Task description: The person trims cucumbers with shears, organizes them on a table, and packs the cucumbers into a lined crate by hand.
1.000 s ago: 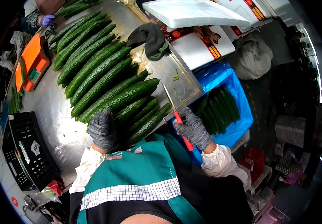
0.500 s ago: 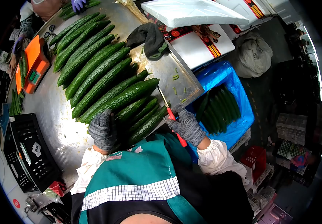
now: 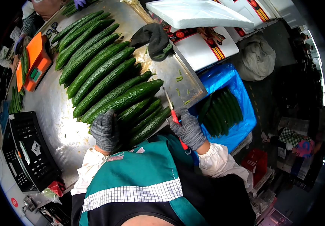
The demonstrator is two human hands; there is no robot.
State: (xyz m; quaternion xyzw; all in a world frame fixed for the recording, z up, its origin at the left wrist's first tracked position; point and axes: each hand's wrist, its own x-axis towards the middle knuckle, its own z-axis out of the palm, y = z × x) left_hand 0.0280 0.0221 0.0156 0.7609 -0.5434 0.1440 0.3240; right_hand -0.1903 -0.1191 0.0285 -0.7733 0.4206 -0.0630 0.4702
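Many dark green cucumbers lie side by side in a long row on the metal table. My left hand, in a grey knitted glove, is closed round the near end of a long cucumber on top of the row; its fingertips are partly hidden. In my gloved right hand is a red-handled knife, its narrow blade pointing up and away beside the cucumber's far tip, apart from it. Small green cut pieces are scattered on the table to the right.
A blue-lined crate holding cucumbers stands right of the table. A dark cloth, an orange scale and a black crate are around. White foam boxes stand behind. A co-worker's purple-gloved hand is at the top.
The view has shifted slightly. My right hand and the knife have turned a little, the blade now steeper. My left hand stays on the cucumber.
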